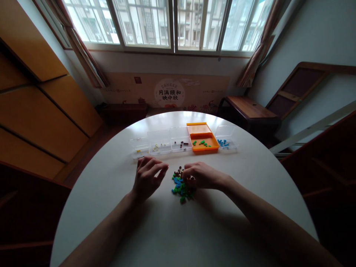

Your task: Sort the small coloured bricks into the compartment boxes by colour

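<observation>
A small pile of toy building bricks point(179, 185) in green, blue, brown and pale tones lies mid-table. My right hand point(198, 175) reaches into its right side with curled fingers; what they grip, if anything, is hidden. Left of the pile, my left hand point(148, 176) hovers with thumb and forefinger brought together at the tips. Anything between them is too small to make out. Behind the hands stands a row of open boxes: an orange box point(205, 150) with green bricks point(203, 142), and clear boxes with yellow, pale, dark brown point(185, 143) and blue bricks point(223, 143).
The round white table point(111, 207) fills the foreground. Beyond its far edge are a printed cardboard panel point(194, 83) under the window and a wooden stool-like seat point(253, 105) on the right. Wooden cabinets point(52, 115) stand to the left.
</observation>
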Demonstrator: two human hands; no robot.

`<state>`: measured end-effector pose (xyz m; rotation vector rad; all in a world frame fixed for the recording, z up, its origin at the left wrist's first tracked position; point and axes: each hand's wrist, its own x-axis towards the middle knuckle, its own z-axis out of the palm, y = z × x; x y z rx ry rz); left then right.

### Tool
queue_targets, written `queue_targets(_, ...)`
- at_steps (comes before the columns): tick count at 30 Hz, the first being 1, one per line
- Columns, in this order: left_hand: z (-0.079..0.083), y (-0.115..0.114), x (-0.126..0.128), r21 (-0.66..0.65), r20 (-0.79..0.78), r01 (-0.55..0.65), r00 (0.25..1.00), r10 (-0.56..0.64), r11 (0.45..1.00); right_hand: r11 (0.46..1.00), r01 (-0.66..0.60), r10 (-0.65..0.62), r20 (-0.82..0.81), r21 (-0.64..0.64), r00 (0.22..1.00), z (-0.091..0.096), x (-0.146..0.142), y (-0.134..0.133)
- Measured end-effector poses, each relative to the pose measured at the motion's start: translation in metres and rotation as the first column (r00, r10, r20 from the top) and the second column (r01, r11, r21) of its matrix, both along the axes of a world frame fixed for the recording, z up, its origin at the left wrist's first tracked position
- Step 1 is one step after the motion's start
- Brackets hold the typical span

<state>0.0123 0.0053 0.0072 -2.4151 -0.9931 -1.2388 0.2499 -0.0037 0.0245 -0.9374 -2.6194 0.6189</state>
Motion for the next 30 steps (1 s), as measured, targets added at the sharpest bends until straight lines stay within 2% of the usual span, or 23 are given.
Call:
queue_targets(15, -0.001, 0.0, 0.001, 0.0, -0.007, 0.026, 1.0, -0.026, 1.0, 0.997, -0.023, 0.021, -0.021, -0.073, 1.0, -0.004, 0.004, 0.002)
queue_targets(19, -0.001, -0.002, 0.002, 0.004, -0.035, 0.064, 0.997, -0.064, 0.998, 0.99, 0.043, -0.063, -0.149, -0.131, 0.987, -0.005, -0.002, 0.002)
queue_targets(24, 0.002, -0.007, 0.004, -0.024, -0.124, 0.17, 0.977, -0.172, 0.985, 0.953, 0.128, -0.222, -0.342, -0.276, 0.913, -0.008, -0.013, 0.003)
queue_targets(27, 0.005, -0.009, 0.005, -0.038, -0.16, 0.2, 0.966, -0.203, 0.979, 0.922, 0.12, -0.268, -0.384, -0.367, 0.884, -0.01, -0.016, 0.003)
queue_targets(30, 0.006, -0.009, 0.005, -0.037, -0.163, 0.21, 0.963, -0.213, 0.977, 0.921, 0.127, -0.275, -0.386, -0.367, 0.88, -0.009, -0.018, 0.002)
